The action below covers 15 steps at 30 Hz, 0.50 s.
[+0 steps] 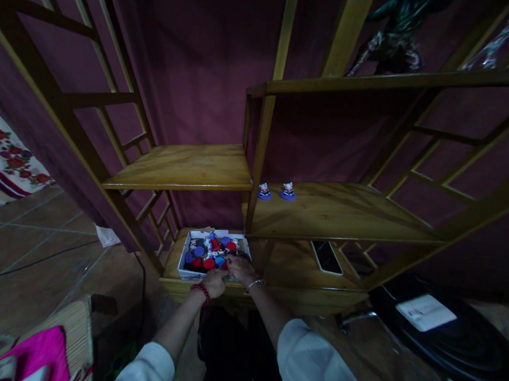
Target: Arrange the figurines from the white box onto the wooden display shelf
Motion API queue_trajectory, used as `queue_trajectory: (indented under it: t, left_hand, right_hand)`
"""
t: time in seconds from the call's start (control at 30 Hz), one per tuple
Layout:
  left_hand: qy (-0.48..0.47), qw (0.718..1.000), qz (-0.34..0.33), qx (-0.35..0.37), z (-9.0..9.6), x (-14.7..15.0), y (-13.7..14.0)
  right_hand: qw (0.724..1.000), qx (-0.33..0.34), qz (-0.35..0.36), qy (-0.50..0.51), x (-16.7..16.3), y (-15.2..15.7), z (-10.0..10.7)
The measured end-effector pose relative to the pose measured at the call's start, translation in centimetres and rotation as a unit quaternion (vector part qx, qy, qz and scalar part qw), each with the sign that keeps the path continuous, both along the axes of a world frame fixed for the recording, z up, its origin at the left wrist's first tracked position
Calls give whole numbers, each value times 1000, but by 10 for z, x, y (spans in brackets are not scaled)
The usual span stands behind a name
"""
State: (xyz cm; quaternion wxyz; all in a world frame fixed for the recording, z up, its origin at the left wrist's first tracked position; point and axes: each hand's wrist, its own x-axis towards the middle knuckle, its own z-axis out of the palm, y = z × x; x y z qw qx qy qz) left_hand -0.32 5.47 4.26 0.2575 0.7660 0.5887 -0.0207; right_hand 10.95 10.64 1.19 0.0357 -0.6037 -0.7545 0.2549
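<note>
- Two bare hands are being held at the white box point(190, 275): the left hand point(215, 282) is being set at its front wall, the right hand point(240, 267) is being lowered over the front right corner.
- Right fingers are being partly hidden by the hand itself, so whether anything is being gripped cannot be told; left fingers are being seen mostly curled, one apparently being pointed rightward, with no held object being shown.
- Small figurines point(209, 264) with round red, blue and purple bases are being piled loosely inside the box, which is being borne by the low shelf point(172, 266).
- Two upright figurines point(287, 192) are being displayed, well apart from the hands, on the middle shelf point(324, 212).
- Light weight is being suggested by their small size; stiff, smooth plastic is being guessed, slightly slippery, with the ear-like tips being judged most easily chipped.
- Base rims are being favoured for a pinch, ears being spared; for the box, probably flimsy card, opposite walls are being preferred.
</note>
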Motion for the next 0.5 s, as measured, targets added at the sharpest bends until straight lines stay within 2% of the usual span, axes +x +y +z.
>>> queue_trajectory:
  t: [0.27, 0.5]
  left_hand:
    - [36, 986, 156, 42, -17, -12, 22]
    - [41, 977, 209, 19, -25, -12, 40]
  right_hand:
    - [1000, -2, -18, -22, -2, -2, -2]
    - [999, -5, -26, -44, -3, -5, 3]
